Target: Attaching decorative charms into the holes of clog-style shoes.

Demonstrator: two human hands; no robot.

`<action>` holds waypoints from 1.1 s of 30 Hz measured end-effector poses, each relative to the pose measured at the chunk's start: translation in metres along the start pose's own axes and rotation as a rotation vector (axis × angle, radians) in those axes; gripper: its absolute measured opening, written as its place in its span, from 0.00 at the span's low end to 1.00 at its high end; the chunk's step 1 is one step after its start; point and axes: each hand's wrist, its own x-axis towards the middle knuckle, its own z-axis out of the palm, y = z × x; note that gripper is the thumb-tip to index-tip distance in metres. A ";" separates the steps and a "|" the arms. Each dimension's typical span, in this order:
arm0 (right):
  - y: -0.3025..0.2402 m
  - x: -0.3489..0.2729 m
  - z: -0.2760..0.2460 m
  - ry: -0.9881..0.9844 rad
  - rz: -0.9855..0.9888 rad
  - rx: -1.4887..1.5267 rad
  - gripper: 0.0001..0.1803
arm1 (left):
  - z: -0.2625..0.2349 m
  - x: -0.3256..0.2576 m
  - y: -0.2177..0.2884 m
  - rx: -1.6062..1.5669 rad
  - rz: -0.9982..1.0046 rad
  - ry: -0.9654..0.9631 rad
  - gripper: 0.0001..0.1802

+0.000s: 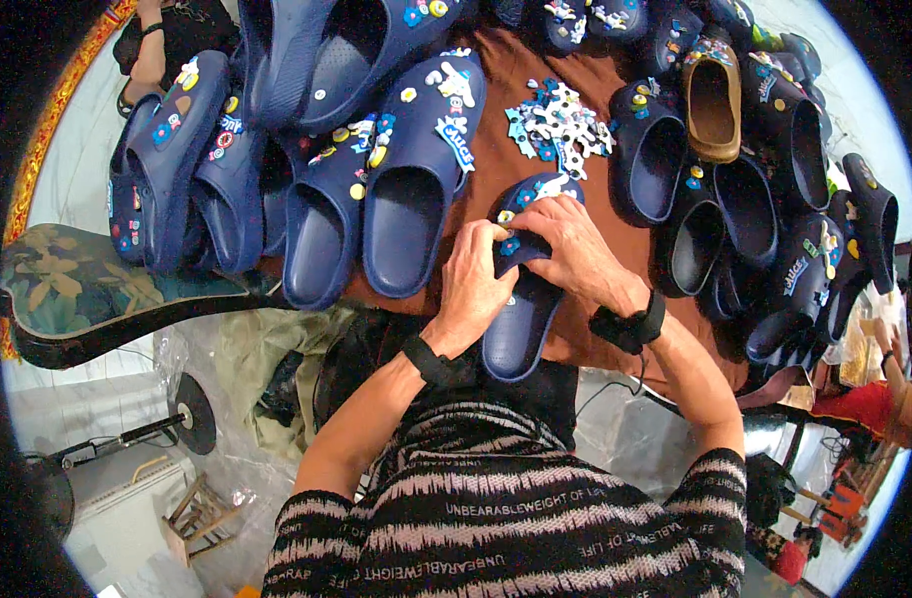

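A navy clog point(521, 319) was gripped at its toe by both hands: the left hand point(476, 284) clamped on the near side, the right hand point(571, 249) curled over the top, fingertips pressed among small charms. Beyond the hands a heap of loose charms point(559, 125) was spread on brown cloth point(496, 164). A charm could be popped loose if pressed crookedly.

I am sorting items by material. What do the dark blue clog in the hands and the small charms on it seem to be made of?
The dark blue clog looks like moulded foam or soft plastic: one seamless piece, matte, with smooth rounded edges. The small colourful charms look like soft rubber or plastic: flat, bright shapes, slightly glossy. Both the left hand and right hand press on its upper.
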 end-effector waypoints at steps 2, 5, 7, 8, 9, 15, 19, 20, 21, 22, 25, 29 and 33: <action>-0.007 -0.004 -0.001 0.062 0.052 -0.034 0.31 | -0.001 0.000 0.004 -0.020 0.001 0.043 0.29; -0.020 -0.014 -0.002 0.113 0.147 -0.186 0.33 | -0.003 -0.001 -0.003 0.151 0.125 -0.109 0.35; -0.025 -0.022 0.002 0.184 0.179 -0.237 0.31 | -0.003 0.001 -0.001 0.096 0.069 -0.196 0.38; -0.020 -0.026 0.011 0.228 0.172 -0.228 0.30 | -0.003 0.001 -0.002 0.107 0.074 -0.198 0.36; -0.020 -0.027 0.016 0.291 0.146 -0.221 0.28 | -0.002 0.001 -0.003 0.119 0.080 -0.197 0.35; -0.022 -0.017 0.001 0.364 0.086 -0.112 0.26 | -0.008 0.011 0.003 0.103 0.127 -0.108 0.34; -0.022 -0.012 0.001 0.345 0.131 -0.039 0.27 | -0.008 0.014 -0.006 0.114 0.122 -0.089 0.34; -0.021 -0.014 0.005 0.340 0.155 -0.035 0.28 | -0.005 0.011 -0.008 0.100 0.095 -0.106 0.35; -0.021 -0.015 0.009 0.351 0.142 -0.034 0.28 | -0.005 0.010 -0.010 0.092 0.068 -0.120 0.36; -0.020 -0.020 0.012 0.353 0.151 -0.037 0.29 | -0.004 0.010 -0.010 0.052 0.040 -0.126 0.38; -0.028 -0.032 0.014 0.351 0.227 -0.068 0.32 | -0.006 0.006 -0.012 0.057 0.004 -0.126 0.39; -0.047 -0.044 0.006 0.207 0.454 -0.073 0.43 | -0.008 0.000 -0.016 0.075 -0.047 -0.140 0.39; -0.049 -0.056 0.025 0.203 0.554 0.137 0.48 | -0.008 0.001 -0.015 0.046 -0.062 -0.154 0.37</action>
